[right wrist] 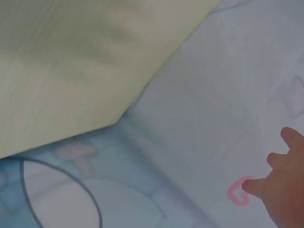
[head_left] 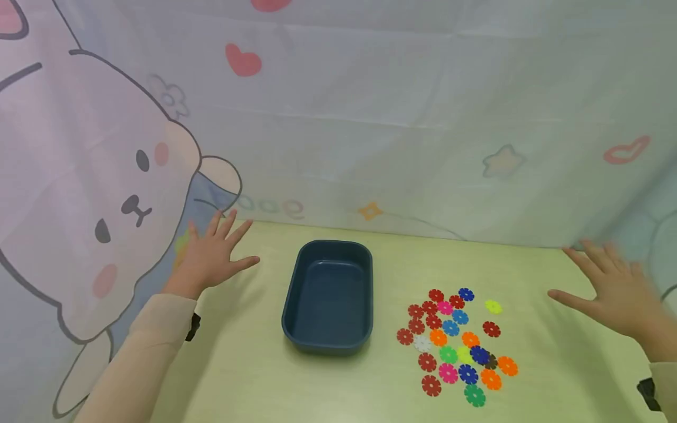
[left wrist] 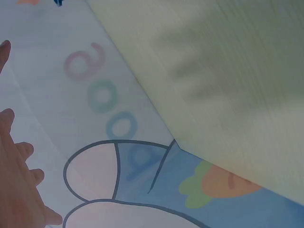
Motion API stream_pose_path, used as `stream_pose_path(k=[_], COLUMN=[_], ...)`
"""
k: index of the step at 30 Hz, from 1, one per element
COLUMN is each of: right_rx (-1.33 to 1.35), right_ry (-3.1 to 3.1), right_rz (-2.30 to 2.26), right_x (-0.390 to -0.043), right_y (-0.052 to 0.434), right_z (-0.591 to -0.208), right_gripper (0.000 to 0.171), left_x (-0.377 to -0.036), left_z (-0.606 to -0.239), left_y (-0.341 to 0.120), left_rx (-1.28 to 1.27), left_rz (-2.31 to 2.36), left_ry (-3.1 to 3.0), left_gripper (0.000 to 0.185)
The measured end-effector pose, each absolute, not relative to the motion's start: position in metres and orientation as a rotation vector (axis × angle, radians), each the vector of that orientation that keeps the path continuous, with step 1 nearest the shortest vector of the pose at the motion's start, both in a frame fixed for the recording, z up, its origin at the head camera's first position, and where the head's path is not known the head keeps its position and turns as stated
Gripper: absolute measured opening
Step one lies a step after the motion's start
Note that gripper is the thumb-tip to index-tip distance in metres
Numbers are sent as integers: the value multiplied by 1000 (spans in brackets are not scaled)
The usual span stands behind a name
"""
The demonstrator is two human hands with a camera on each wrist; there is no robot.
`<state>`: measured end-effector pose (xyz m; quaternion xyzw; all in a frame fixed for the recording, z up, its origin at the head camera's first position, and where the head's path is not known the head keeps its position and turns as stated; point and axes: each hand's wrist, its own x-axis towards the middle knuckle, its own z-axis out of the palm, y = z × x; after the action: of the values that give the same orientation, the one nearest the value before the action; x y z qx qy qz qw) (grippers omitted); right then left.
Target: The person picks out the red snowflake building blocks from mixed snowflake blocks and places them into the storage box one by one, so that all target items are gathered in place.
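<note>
In the head view my left hand [head_left: 208,255] hovers over the left part of the table, fingers spread and holding nothing. Nearest to it is a dark blue rectangular tray [head_left: 329,346], with nothing in it. My right hand [head_left: 616,294] is raised at the far right, its fingers also spread and nothing held. Between the tray and that hand lie several notched plastic discs, among them a red disc [head_left: 431,385], a green disc [head_left: 474,395], an orange disc [head_left: 508,366] and a white disc [head_left: 422,343]. Some discs overlap. Both wrist views show only part of each hand.
The pale yellow table [head_left: 238,364] meets a printed curtain [head_left: 370,117] along its back edge. A large cartoon bear [head_left: 132,176] is printed on the curtain's left side. In the right wrist view a table corner [right wrist: 111,121] shows against the fabric.
</note>
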<state>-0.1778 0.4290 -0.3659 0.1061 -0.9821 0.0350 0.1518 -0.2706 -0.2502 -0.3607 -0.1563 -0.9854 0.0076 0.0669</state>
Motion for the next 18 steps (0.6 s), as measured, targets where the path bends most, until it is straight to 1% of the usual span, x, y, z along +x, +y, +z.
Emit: stream_pose_path(k=[5,9,18], right_rx=[391,464,411], right_ry=[-2795,-2808,-2987], right_rz=[179,385,781], right_x=[-177,-174,-171], right_y=[410,396,370], right_z=[-375,-386,-411], right_gripper=[96,89,78], left_x=[-257,-244,-216], left_z=[-369,-378,-399], left_y=[-246,-238,-216], left_rx=[-498,-541,-609], left_rz=[-70,-236,-731], left_ry=[-2916,-2882,-2917], left_gripper=[86,85,85])
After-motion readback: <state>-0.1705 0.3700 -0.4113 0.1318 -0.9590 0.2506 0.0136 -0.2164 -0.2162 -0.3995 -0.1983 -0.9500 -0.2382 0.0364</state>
